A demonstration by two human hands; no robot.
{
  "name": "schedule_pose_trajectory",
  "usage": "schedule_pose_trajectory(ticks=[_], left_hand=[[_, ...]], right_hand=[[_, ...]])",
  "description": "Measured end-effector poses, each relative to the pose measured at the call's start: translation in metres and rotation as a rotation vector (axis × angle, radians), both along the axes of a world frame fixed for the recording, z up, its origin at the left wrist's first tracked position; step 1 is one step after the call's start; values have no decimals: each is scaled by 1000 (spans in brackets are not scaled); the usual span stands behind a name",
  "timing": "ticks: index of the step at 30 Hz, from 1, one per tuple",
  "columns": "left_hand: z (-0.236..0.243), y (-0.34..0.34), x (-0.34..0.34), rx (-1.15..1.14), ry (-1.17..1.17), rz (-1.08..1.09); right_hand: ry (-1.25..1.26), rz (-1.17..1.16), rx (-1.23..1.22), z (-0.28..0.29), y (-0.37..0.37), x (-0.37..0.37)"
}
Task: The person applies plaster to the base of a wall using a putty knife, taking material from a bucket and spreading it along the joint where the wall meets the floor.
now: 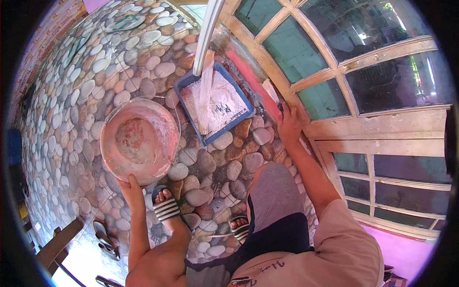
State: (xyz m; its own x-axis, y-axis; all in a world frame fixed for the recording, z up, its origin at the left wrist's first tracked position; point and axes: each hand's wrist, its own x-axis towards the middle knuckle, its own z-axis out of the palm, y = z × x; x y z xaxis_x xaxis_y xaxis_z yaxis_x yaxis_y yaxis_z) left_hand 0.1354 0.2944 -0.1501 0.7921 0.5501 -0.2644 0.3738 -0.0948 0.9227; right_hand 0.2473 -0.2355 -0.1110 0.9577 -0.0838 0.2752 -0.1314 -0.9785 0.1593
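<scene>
Two bare hands are at work in the head view, set well apart. The left hand (133, 192) has its fingers closed on the near rim of a wide bucket (163, 125), which lies just beyond them, its mouth toward the camera and its inside smeared pinkish and grey. To the right of those fingers, past the bucket, a blue dustpan (229, 127) sits on the pebble-patterned floor (71, 138), holding whitish powder (225, 93) with a pale strip (205, 100) across it (a grey pole (207, 36) rises from its far side).

The right hand (289, 126) is right of the dustpan, its fingers bent at the foot of a wooden, glass-paned door (382, 126); a small dark patch shows at their tips, and I cannot tell whether they grip anything. Just beyond them runs a reddish strip (248, 76) along the wall base.
</scene>
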Motion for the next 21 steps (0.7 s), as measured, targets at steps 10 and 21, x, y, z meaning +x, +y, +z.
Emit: schedule_pose_trajectory(ticks=[10, 21], left_hand=[[1, 5, 1, -10, -43, 9], [-2, -1, 4, 60, -92, -48]], right_hand=[[16, -48, 361, 0, 6, -13], [30, 64, 355, 1, 12, 14]])
